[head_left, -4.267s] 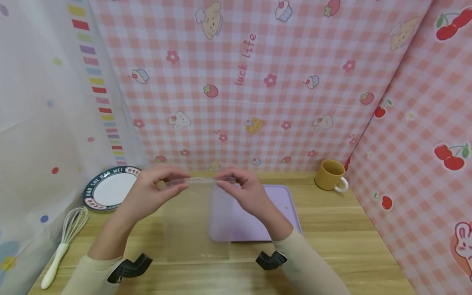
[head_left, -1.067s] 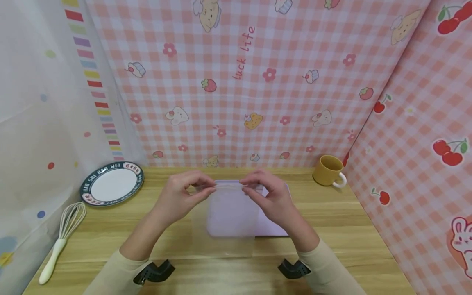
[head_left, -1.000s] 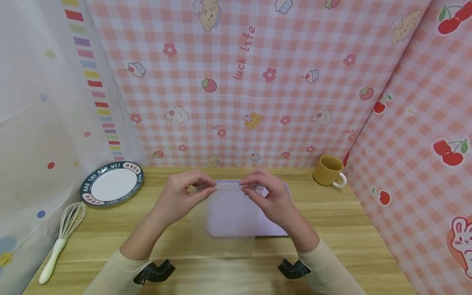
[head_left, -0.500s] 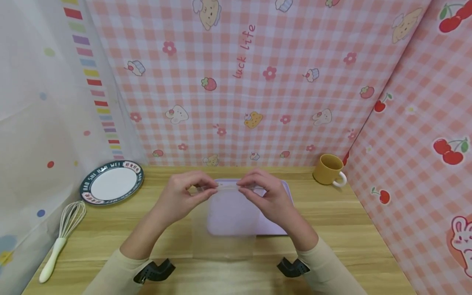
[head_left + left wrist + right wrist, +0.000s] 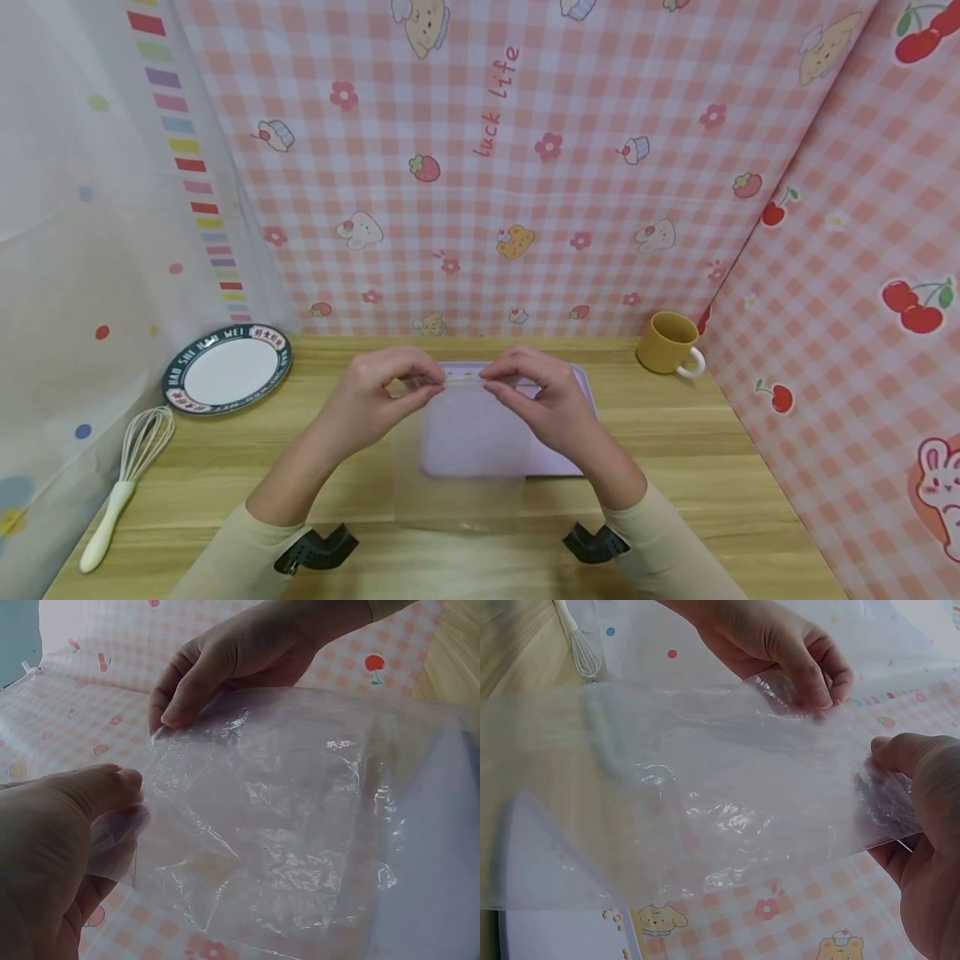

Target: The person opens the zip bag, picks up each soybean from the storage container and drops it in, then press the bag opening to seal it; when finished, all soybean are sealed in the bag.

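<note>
A clear plastic bag (image 5: 457, 504) hangs between my two hands, its top edge level and its body draping down in front of the purple tray. My left hand (image 5: 378, 400) pinches that edge between thumb and fingers on the left. On the right, my right hand (image 5: 543, 396) pinches it the same way, fingertips a short gap from the left ones. Up close in the left wrist view, the bag (image 5: 262, 817) looks crinkled and shiny, with nothing visible inside. In the right wrist view, film bunches inside the right hand (image 5: 930, 817).
Behind the bag the purple tray (image 5: 558, 454) lies on the wooden table (image 5: 675, 517). A dark-rimmed plate (image 5: 231, 371) and a whisk (image 5: 123, 487) lie at the left. A yellow mug (image 5: 667, 346) with a white handle stands back right. Patterned cloth walls surround the table.
Since the earliest frame, both hands and the bag have shifted right, over the tray. In the last second the fingertips have drawn slightly closer together along the bag's edge.
</note>
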The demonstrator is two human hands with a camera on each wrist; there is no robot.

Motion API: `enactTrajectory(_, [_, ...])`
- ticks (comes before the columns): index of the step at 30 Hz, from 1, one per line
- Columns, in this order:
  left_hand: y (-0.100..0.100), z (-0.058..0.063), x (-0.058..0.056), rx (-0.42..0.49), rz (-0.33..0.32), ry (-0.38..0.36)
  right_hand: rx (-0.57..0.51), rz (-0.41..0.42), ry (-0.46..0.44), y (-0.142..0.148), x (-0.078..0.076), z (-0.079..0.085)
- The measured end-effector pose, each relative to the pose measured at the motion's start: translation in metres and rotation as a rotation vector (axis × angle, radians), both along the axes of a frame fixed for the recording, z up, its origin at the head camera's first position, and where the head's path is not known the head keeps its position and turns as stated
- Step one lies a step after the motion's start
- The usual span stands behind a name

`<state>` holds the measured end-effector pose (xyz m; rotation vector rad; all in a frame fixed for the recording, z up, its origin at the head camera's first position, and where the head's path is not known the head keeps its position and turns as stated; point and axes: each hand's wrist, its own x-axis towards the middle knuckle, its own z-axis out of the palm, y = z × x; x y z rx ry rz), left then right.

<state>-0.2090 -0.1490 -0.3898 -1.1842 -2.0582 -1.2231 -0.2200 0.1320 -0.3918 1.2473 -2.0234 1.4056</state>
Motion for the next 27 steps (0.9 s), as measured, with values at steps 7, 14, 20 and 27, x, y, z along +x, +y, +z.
enactTrajectory(7, [0.0011, -0.0004, 0.0000, -0.006, 0.065, 0.016, -0.005, 0.012, -0.016, 0.0000, 0.0000, -0.0007])
enactTrajectory(14, [0.0002, -0.0005, 0.0009, -0.029, 0.041, 0.003, 0.009, 0.007, -0.036, -0.0003, -0.0004, -0.0026])
enactTrajectory(20, [0.0011, -0.0027, 0.0005, -0.037, -0.001, 0.051, 0.030, -0.011, -0.089, -0.0015, 0.0001, -0.0014])
enactTrajectory(27, [0.0027, -0.0016, -0.0005, -0.043, -0.051, 0.078, 0.051, -0.017, -0.129, -0.0030, -0.0010, 0.0006])
